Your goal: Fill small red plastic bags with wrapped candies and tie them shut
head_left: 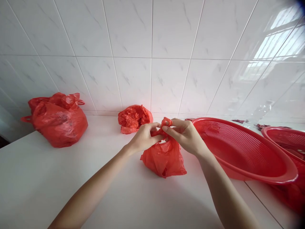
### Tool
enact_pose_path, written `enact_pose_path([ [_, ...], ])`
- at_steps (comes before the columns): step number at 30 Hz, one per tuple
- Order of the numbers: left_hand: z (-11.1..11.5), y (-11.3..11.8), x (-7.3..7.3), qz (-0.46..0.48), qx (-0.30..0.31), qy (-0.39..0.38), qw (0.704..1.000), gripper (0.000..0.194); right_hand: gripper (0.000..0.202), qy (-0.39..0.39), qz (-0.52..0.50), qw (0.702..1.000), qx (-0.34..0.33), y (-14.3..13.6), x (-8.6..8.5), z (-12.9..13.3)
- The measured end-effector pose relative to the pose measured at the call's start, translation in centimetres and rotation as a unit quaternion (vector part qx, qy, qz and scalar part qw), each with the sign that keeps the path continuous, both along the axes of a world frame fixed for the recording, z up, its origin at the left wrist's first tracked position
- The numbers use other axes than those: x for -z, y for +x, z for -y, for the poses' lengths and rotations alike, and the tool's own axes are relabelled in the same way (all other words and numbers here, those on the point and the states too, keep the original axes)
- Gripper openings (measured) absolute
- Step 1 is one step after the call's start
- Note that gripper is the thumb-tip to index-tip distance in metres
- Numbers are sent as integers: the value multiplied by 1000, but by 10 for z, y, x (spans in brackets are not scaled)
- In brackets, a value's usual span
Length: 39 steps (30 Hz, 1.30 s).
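Note:
A thin red plastic bag (164,159) hangs or rests at the middle of the white counter, its top bunched up between my hands. My left hand (145,136) pinches the gathered neck from the left. From the right, my right hand (183,133) grips the twisted top, thumb and fingers closed on it. A gap shows between the handles just under my fingers. Whether the bag holds anything cannot be seen. Just behind my left hand, against the wall, sits a crumpled red plastic bundle (134,117).
A full red bag (59,124) stands at the counter's left end. To the right is a large red plastic colander (238,152), with a second red basket (281,133) beyond it. A clear plastic bottle (260,113) lies near the tiled wall (133,79).

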State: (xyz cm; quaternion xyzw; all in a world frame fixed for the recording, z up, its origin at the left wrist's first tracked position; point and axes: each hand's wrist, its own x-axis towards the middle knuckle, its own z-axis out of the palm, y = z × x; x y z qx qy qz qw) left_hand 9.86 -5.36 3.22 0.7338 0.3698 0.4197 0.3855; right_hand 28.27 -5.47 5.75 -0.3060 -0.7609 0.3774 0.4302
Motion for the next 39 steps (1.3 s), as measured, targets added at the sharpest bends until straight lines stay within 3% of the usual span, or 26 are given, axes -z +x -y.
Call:
enact_pose_path([
  [2,-2,2,4,-1,-21,-3,1000,14,28,29,8,999,32,-1,2,0],
  [5,-6,2,9,56,-28,-7,998,20,26,29,13,999,15,-2,4,-2],
  [12,-11,-14,6,219,38,-139,965,30,26,24,29,999,-13,5,-1,-3],
  [17,-18,-25,6,257,-60,-142,954,26,18,110,33,993,9,11,0,-4],
  [21,-30,-36,11,248,-124,-113,954,29,17,146,70,987,-25,16,-2,-3],
  [29,-48,-88,47,205,-267,-134,932,35,21,181,213,952,-128,34,-10,-2],
  [34,-45,-106,61,190,-304,-149,922,35,21,158,275,938,-138,45,-11,-6],
  [39,-41,-105,53,214,-319,-120,915,37,18,144,257,950,-104,56,-13,-12],
])
